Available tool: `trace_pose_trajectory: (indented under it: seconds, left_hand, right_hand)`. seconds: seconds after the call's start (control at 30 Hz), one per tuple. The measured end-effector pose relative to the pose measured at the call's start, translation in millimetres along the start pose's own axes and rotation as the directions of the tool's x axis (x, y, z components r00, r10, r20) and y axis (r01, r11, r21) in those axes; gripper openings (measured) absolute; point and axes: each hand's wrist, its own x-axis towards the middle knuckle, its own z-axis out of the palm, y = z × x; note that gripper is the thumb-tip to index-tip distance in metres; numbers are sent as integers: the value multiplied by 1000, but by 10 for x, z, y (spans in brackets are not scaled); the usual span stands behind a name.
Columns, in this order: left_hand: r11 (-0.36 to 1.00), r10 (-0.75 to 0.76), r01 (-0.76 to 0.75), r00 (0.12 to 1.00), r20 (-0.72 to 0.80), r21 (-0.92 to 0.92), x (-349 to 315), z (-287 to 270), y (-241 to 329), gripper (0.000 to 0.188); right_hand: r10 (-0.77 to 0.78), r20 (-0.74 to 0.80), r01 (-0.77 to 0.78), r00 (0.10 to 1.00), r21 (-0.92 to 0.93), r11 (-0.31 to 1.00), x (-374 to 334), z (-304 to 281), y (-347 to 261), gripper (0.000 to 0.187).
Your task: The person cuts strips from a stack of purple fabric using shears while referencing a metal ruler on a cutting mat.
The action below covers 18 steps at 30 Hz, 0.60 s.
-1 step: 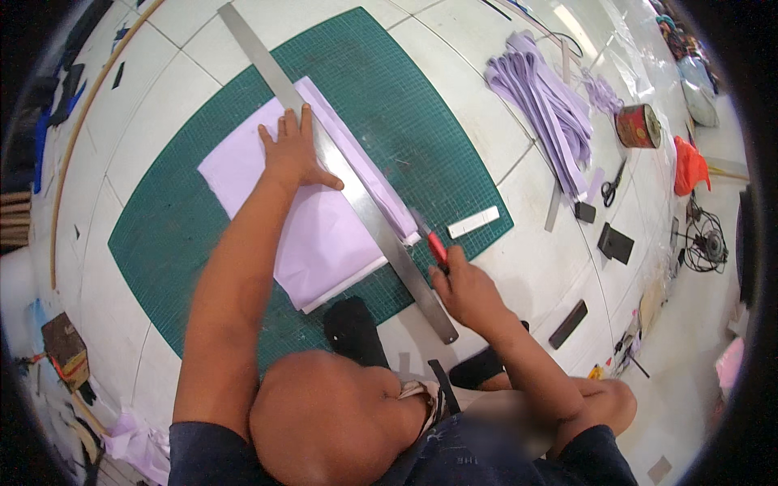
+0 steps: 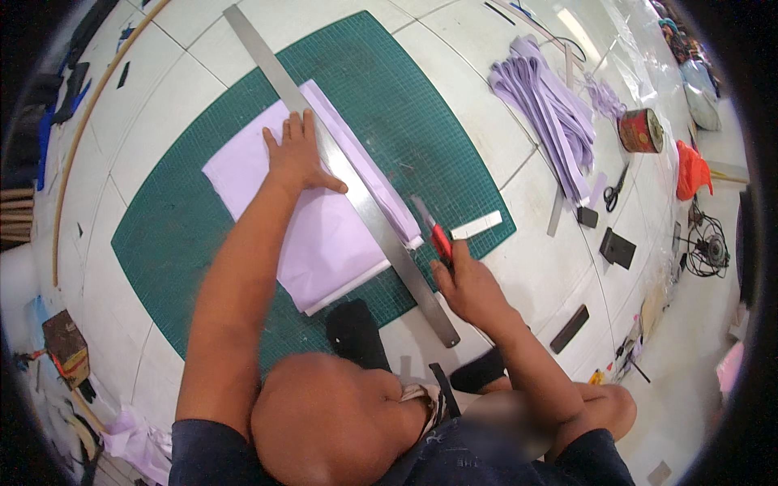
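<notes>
Red cutter (image 2: 440,241) has shifted slightly: its blade reaches a little farther toward the far side than in the earlier frame. Ruler and cloth look unmoved. Right hand (image 2: 472,293) is wrapped around the cutter handle, blade just right of the cloth's near right corner, seemingly apart from it.

Left hand (image 2: 294,162) is spread flat, gripping nothing, thumb across the metal ruler (image 2: 369,215); probably weighting it so neither ruler nor cloth slides. Lilac folded cloth (image 2: 324,243) lies on the green mat (image 2: 421,105), ruler diagonally over it, leaving a narrow band of cloth exposed along its right edge. Mat presumably spares the floor tiles from the blade.

Edges: ruler overhangs the mat at both ends, the near one by the sock-clad foot (image 2: 355,324). Right of the cloth, mat surface gives the cutter room; white strip (image 2: 476,225) near the mat's right corner narrows it. Lilac strip bundle (image 2: 559,113) and scissors (image 2: 613,194) lie well apart, far right.
</notes>
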Motion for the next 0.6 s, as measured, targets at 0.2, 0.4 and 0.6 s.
trace_pose_trajectory:
  seconds: [0.2,0.4,0.6]
  left_hand:
    - [991,12,-9,1000,22,-137,150,-159,-179,122]
    - [982,-96,92,995,-19,-167,198,-118,-193,118]
    - [981,-50,38,997,-62,-189,288,-19,-249,130]
  right_hand:
    - [-175,-89,182,981,86,979,717,0,-349,28]
    - [-197,-102,186,975,-109,977,1505,191,-914,27]
    - [-310,-84,291,947,-185,939,2123,246,-1415,32]
